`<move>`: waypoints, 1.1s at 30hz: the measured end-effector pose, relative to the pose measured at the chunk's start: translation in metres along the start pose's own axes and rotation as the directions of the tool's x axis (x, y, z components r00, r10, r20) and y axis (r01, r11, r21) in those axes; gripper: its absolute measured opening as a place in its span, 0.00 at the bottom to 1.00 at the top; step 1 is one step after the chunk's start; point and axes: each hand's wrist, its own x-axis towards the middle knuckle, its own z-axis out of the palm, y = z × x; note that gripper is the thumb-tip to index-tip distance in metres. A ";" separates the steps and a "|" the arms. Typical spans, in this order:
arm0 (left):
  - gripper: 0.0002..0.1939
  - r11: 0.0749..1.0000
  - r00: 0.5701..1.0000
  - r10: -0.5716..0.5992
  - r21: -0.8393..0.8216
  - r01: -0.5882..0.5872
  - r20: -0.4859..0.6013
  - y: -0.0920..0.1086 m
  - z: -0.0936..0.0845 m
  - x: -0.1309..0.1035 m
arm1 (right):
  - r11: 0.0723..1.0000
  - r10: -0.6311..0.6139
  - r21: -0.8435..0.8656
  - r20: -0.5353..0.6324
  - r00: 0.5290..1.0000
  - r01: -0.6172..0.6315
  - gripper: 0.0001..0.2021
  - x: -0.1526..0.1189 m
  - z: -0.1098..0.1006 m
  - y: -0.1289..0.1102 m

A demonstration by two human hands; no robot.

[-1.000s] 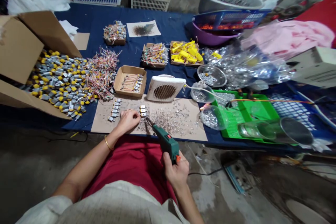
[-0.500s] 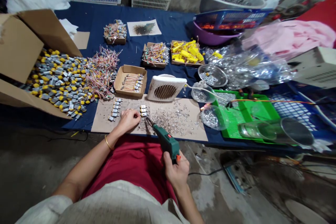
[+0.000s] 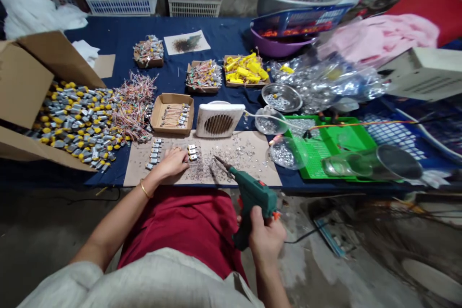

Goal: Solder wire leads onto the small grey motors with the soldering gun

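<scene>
Gun [image 3: 254, 192] moved right, away from three motors [image 3: 192, 152] mid-frame, gripped by right hand [image 3: 266, 237]; left hand [image 3: 174, 161] beside them, hold unclear; wired motors [image 3: 176, 116] seem done, pile [image 3: 75, 122] at frame left apparently remaining.

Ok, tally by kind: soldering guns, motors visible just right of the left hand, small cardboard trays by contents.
Soldering gun: 1
Motors right of left hand: 3
Trays with wired parts: 3
Tray with yellow parts: 1
Total: 8

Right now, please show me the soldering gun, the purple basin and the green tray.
Green soldering gun [image 3: 255, 191]: head view, its body.
Purple basin [image 3: 279, 48]: head view, outer wall.
Green tray [image 3: 329, 138]: head view, bare floor.
</scene>
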 end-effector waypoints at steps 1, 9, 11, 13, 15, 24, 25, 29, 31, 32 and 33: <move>0.07 1.000 1.000 0.004 -0.023 -0.004 0.002 0.002 0.000 0.002 | 0.994 0.065 0.082 0.013 0.998 -0.066 0.30 0.000 0.001 -0.002; 0.09 0.966 0.996 -0.079 -0.249 0.068 -0.035 0.003 0.007 0.001 | 0.920 0.259 0.269 0.127 0.957 -0.285 0.29 0.019 -0.012 -0.002; 0.12 0.975 0.998 -0.048 -0.218 0.037 -0.046 0.004 0.005 0.004 | 0.929 0.254 0.244 0.122 0.960 -0.277 0.30 0.024 -0.015 0.002; 0.13 0.972 0.999 -0.028 -0.236 0.017 -0.044 0.003 -0.005 0.006 | 0.928 0.270 0.234 0.106 0.957 -0.288 0.31 0.028 -0.016 0.006; 0.14 0.962 0.998 -0.026 -0.272 0.009 -0.062 -0.001 -0.024 0.009 | 0.922 0.285 0.242 0.104 0.953 -0.302 0.31 0.030 -0.014 0.008; 0.15 0.982 0.962 0.011 -0.178 -0.062 -0.274 -0.024 -0.125 0.104 | 0.919 0.265 0.255 0.165 0.950 -0.300 0.30 0.044 -0.006 -0.008; 0.14 0.986 0.962 0.003 -0.157 -0.048 -0.272 -0.025 -0.126 0.120 | 0.924 0.262 0.246 0.154 0.953 -0.294 0.30 0.045 -0.007 -0.010; 0.09 0.992 0.959 -0.047 -0.123 0.012 -0.281 -0.034 -0.116 0.166 | 0.923 0.292 0.236 0.090 0.952 -0.305 0.30 0.046 -0.013 -0.012; 0.09 0.993 0.945 -0.064 -0.114 0.029 -0.321 -0.042 -0.107 0.175 | 0.906 0.334 0.251 0.069 0.940 -0.341 0.30 0.047 -0.014 -0.010; 0.09 0.993 0.936 -0.072 -0.109 0.037 -0.344 -0.046 -0.103 0.177 | 0.898 0.351 0.255 0.070 0.934 -0.357 0.30 0.047 -0.013 -0.009; 0.09 0.994 0.928 -0.078 -0.103 0.043 -0.365 -0.049 -0.101 0.178 | 0.895 0.359 0.255 0.071 0.931 -0.365 0.30 0.048 -0.012 -0.009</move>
